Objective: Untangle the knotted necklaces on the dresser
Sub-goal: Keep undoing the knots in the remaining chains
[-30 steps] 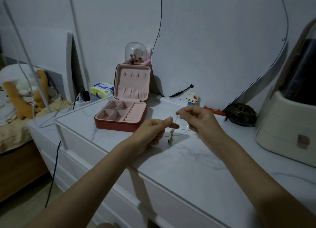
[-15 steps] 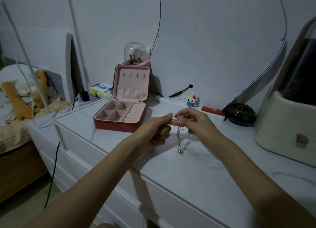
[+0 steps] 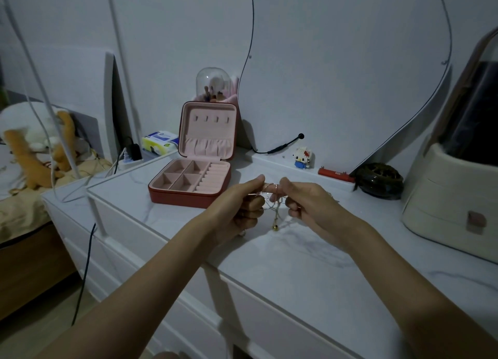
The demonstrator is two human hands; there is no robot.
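Both forearms reaching in from the near edge, meeting above the dresser (image 3: 310, 275) top, just right of and nearer than the jewelry box (image 3: 192, 182). Left hand (image 3: 242, 206) knuckles-out, fingers curled, thumb and forefinger pinched on the necklaces (image 3: 272, 203). Right hand (image 3: 307, 201) mirrored, fingertips clamped on the same tangle, lower fingers curled under. Hands nearly touching at the thumbs. Fine chains bunched between the two pinches, small loops showing at the top; one strand hanging down with a small gold pendant (image 3: 275, 227) at its end, just above or touching the marble top, cannot tell which. Knot detail too fine to resolve. Jewelry box red outside, pink lining, lid upright, tray compartments showing no contents. Behind the box: clear dome (image 3: 210, 85) over makeup brushes. Left of the box: tissue pack (image 3: 159, 142), power strip with plugged charger (image 3: 130, 154). Right of the box along the wall: small block figure (image 3: 302, 156), red flat item (image 3: 335, 174), dark round woven object (image 3: 380, 179), then a cream cosmetic case (image 3: 455, 197) with a drawer front at far right. Curved mirror (image 3: 350, 62) edge on the wall above. Far left of the box: bed with plush toy (image 3: 35, 143), cables hanging. Dim lighting.
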